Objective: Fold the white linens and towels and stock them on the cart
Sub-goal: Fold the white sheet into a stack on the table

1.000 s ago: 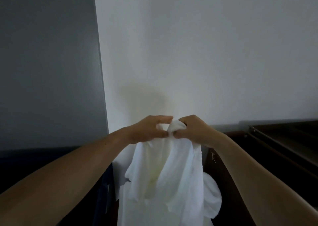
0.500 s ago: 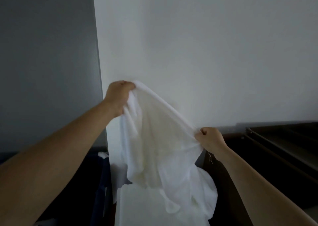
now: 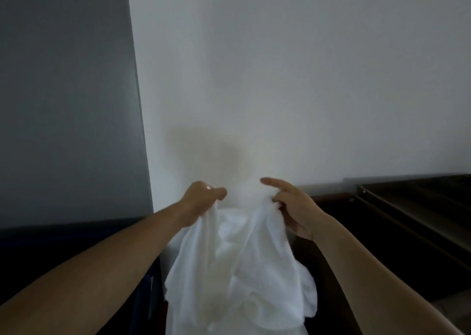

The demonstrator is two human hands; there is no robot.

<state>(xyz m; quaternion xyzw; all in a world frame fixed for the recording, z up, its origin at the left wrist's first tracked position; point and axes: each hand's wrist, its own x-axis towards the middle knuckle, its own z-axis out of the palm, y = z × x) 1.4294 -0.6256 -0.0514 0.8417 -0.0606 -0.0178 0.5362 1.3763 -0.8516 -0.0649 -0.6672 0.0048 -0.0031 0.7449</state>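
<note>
White linen hangs at six o'clock, held up before the wall. Our left hand grips its top edge at eleven o'clock. Our right hand pinches that edge at one o'clock, forefinger straight. We judge we're squaring it for the first fold; next we need matching corners.

Plain white linen, white wall, grey panel, dark brown wooden furniture
</note>
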